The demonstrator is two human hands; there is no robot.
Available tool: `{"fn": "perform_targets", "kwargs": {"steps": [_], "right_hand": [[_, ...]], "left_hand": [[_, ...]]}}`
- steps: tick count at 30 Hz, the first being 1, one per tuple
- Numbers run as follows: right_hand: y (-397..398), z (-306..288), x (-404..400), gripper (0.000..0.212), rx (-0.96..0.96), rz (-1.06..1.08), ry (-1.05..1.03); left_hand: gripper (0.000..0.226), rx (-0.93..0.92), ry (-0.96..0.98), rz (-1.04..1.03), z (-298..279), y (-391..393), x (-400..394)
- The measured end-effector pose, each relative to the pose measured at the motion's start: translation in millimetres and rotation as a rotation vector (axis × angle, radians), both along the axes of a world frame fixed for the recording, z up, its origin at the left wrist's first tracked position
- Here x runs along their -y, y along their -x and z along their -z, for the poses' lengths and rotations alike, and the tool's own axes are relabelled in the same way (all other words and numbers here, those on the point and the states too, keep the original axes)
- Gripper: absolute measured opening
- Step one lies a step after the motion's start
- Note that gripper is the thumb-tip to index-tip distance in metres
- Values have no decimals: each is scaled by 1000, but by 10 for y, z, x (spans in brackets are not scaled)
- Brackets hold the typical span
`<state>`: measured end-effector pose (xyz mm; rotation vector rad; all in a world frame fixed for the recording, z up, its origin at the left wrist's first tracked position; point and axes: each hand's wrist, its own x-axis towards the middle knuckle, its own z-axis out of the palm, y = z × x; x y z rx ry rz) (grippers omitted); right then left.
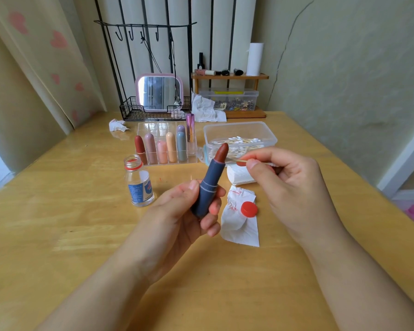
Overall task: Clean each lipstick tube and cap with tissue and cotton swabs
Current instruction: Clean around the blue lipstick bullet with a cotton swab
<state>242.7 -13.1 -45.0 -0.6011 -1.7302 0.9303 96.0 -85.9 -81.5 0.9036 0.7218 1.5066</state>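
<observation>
The left hand (189, 206) grips an uncapped blue lipstick (209, 185), tilted, above the desk (81, 235). The right hand (285, 187) pinches a cotton swab (239, 160), its end touching the lipstick near the brown-red bullet. A stained tissue (239, 225) with a red cap (249, 208) lies just beside.

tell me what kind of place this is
Probably a home dressing table: a pink-framed mirror stands at the back, a clear organizer holds lipsticks, and more cosmetics sit on a small wooden shelf.
</observation>
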Motion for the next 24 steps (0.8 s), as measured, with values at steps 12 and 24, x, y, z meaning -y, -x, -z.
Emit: {"fn": "perform_targets", "kwargs": {"steps": [12,24], "right_hand": [[-3,-28,44,17,-47,-1,4],[-1,-15,70,16,1,19,-41]], "left_hand": [[16,-74,-29,-102,-61,-29,66],[18,-129,-26,-123,-43,-37,61]]}}
